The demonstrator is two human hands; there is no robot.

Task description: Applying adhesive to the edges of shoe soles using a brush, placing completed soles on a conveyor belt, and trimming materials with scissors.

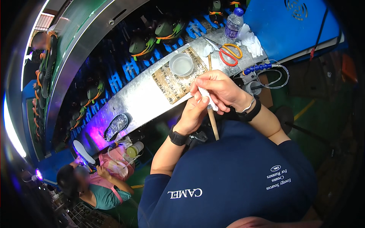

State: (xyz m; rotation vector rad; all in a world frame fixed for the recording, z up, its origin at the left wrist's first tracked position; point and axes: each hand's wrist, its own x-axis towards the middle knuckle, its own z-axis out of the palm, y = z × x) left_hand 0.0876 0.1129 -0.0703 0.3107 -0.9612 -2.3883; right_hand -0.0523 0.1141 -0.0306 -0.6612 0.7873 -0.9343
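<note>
Above the bench's near edge, both hands meet on a crumpled white tissue (205, 93). My left hand (194, 113) pinches its lower left side with thumb and fingers. Curled over its top and right side is my right hand (218, 89). A slim wooden handle (213, 123) slants from below the tissue toward my shirt; its upper end is hidden by the tissue and fingers. Just beyond my hands, a round grey bowl (181, 64) stands on a printed brown sheet (167, 81).
On the metal bench (131, 93) lie scissors (229, 55) with red and orange handles, a water bottle (233, 26), crumpled tissues (251, 42) and a shoe sole (116, 127). Shoes (142, 45) line the rack beyond. A co-worker (108, 190) at left holds a sole (84, 152).
</note>
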